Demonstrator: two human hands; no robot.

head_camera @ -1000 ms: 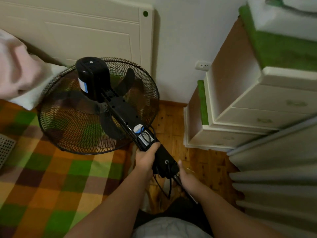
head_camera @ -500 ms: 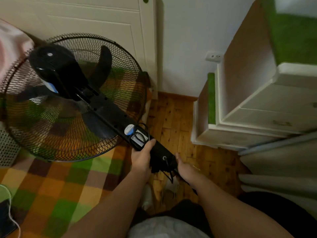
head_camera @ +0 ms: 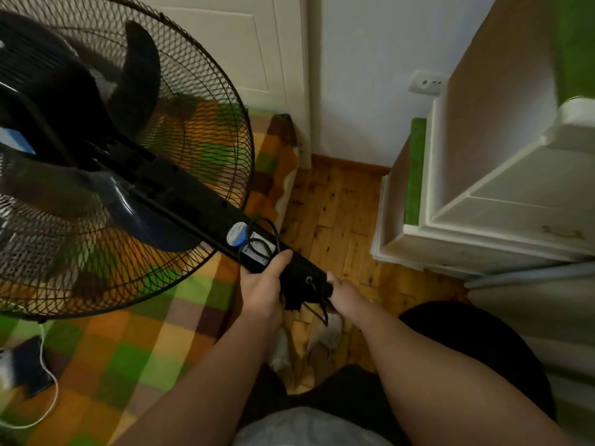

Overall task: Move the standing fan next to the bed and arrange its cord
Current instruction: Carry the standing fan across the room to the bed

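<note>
On the head camera, my left hand [head_camera: 262,291] is wrapped tight around the black neck of the fan [head_camera: 180,194], thumb on top. My right hand [head_camera: 346,296] is just beside it, at the low end of the neck. Its fingers are tucked under, so I cannot tell if it grips. The fan is long and tipped over. It runs from my hands up and away to the left, and its big round cage hangs over the bed [head_camera: 145,349]. My left hand is nearer the cage. The cord [head_camera: 276,233] loops just past my left thumb and dangles between both hands. I think the fan must stand up next, on the floor [head_camera: 335,214] beside the bed.
</note>
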